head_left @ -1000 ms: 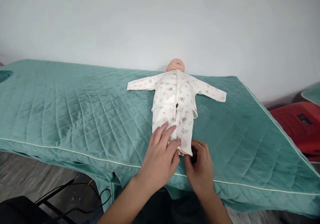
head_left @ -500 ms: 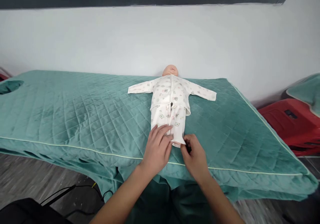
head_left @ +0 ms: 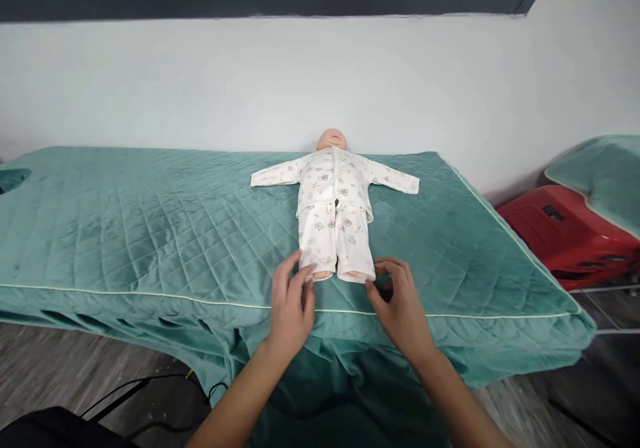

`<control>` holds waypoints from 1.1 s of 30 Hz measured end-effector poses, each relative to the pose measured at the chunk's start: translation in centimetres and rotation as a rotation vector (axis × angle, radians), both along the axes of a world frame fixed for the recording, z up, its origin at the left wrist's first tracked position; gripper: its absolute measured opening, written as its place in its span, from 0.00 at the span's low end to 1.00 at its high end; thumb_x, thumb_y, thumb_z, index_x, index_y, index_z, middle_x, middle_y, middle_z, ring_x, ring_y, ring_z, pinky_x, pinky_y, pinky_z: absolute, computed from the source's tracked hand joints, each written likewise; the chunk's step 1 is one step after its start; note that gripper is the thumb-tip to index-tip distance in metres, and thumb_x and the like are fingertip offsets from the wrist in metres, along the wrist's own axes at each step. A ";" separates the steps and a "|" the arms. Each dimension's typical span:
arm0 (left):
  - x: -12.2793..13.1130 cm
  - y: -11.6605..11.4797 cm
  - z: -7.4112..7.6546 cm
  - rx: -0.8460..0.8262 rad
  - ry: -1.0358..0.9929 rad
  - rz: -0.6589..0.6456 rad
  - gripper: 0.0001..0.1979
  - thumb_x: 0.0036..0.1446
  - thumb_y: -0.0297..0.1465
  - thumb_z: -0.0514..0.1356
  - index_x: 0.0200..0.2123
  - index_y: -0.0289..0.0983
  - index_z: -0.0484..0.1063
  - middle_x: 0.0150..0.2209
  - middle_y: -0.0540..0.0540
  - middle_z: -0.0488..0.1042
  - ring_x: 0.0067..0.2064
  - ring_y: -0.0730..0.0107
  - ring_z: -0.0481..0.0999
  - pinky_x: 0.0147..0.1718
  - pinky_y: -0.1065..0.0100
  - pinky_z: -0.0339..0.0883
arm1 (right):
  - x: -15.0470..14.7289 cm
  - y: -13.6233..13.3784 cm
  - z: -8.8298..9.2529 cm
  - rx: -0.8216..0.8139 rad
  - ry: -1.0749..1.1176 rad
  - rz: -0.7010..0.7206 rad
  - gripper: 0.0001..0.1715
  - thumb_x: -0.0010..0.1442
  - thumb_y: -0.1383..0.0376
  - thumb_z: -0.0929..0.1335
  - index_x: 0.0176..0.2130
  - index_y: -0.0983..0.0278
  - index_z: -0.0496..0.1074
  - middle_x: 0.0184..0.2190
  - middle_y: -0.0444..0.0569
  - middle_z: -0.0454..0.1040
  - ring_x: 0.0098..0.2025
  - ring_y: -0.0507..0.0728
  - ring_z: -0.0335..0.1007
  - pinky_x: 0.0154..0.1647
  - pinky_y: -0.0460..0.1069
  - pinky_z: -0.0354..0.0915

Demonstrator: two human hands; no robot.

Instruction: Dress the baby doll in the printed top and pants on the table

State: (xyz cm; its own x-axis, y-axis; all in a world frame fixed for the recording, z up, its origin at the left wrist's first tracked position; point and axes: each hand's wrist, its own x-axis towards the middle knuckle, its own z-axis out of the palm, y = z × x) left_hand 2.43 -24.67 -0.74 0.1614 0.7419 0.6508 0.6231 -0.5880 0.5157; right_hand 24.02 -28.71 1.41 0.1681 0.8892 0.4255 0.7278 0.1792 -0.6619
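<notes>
A baby doll lies on its back, its head by the wall and its legs toward me. It wears a white printed long-sleeved top with both sleeves spread out to the sides. Matching white trousers cover its legs, and the feet show a little at the cuffs. Beside the left cuff is my left hand, fingers apart, with fingertips at the fabric's edge. My right hand is at the outer corner of the right cuff, thumb and forefinger parted; whether they touch the fabric is hard to tell.
A green quilted cover with pale piping spreads over the bed under the doll. The white wall rises behind it. Red plastic stools stand at the right. Black cables run over the floor at lower left.
My left hand has moved left off the middle of the trouser legs to the left cuff. My right hand has let go of the right cuff. The two legs now lie apart and flat.
</notes>
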 end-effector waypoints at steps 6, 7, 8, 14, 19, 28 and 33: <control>-1.1 1.0 -0.8 -0.232 0.032 0.168 0.21 0.64 0.35 0.60 0.58 0.39 0.67 0.46 0.42 0.76 0.53 0.51 0.72 0.56 0.46 0.66 | -3.3 1.4 2.5 0.136 -0.251 0.140 0.19 0.66 0.70 0.66 0.55 0.59 0.67 0.63 0.59 0.64 0.66 0.68 0.59 0.61 0.67 0.65; -1.0 1.1 -0.7 -0.256 0.050 0.175 0.21 0.63 0.36 0.61 0.58 0.40 0.67 0.45 0.42 0.77 0.51 0.51 0.72 0.55 0.47 0.65 | -3.9 1.8 2.7 0.134 -0.294 0.159 0.17 0.65 0.70 0.66 0.53 0.60 0.68 0.63 0.59 0.64 0.66 0.68 0.58 0.62 0.68 0.64; -0.8 1.3 -0.7 -0.272 0.063 0.178 0.20 0.63 0.36 0.61 0.57 0.40 0.68 0.44 0.43 0.77 0.50 0.51 0.73 0.54 0.47 0.65 | -4.4 2.2 2.9 0.126 -0.330 0.165 0.15 0.65 0.71 0.66 0.51 0.60 0.69 0.63 0.60 0.65 0.67 0.69 0.57 0.63 0.69 0.62; 0.0 2.1 0.1 -0.323 0.012 0.122 0.17 0.62 0.32 0.59 0.54 0.41 0.70 0.43 0.45 0.79 0.46 0.55 0.76 0.52 0.50 0.66 | -5.2 4.1 3.1 0.086 -0.376 0.157 0.11 0.63 0.75 0.65 0.41 0.61 0.72 0.58 0.56 0.72 0.66 0.69 0.60 0.62 0.68 0.63; -0.3 1.7 -0.2 -0.299 -0.144 0.109 0.06 0.62 0.30 0.58 0.43 0.40 0.69 0.41 0.45 0.77 0.44 0.60 0.76 0.46 0.58 0.69 | -4.7 3.6 4.3 0.147 -0.267 0.191 0.11 0.62 0.75 0.66 0.41 0.60 0.71 0.55 0.54 0.73 0.64 0.66 0.62 0.60 0.65 0.65; -1.7 0.6 -1.0 -0.118 0.040 0.000 0.04 0.64 0.26 0.55 0.36 0.41 0.63 0.38 0.47 0.74 0.44 0.62 0.74 0.52 0.54 0.67 | -4.5 1.8 2.9 0.115 -0.240 0.227 0.16 0.64 0.75 0.64 0.48 0.59 0.68 0.57 0.56 0.70 0.63 0.66 0.62 0.60 0.66 0.66; -4.9 -2.1 -2.9 -0.022 0.055 0.060 0.05 0.64 0.24 0.56 0.39 0.41 0.65 0.43 0.46 0.74 0.49 0.63 0.74 0.63 0.46 0.62 | -3.3 -0.4 2.9 0.140 -0.163 0.202 0.23 0.66 0.75 0.62 0.57 0.58 0.66 0.60 0.57 0.67 0.62 0.64 0.64 0.58 0.63 0.69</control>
State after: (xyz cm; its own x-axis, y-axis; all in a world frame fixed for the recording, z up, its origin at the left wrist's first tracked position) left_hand -2.51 -26.77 -3.62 0.1512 0.7655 0.6254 0.6843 -0.5376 0.4926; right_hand 20.69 -29.07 4.35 -0.0868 0.8285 0.5533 0.7627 0.4125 -0.4981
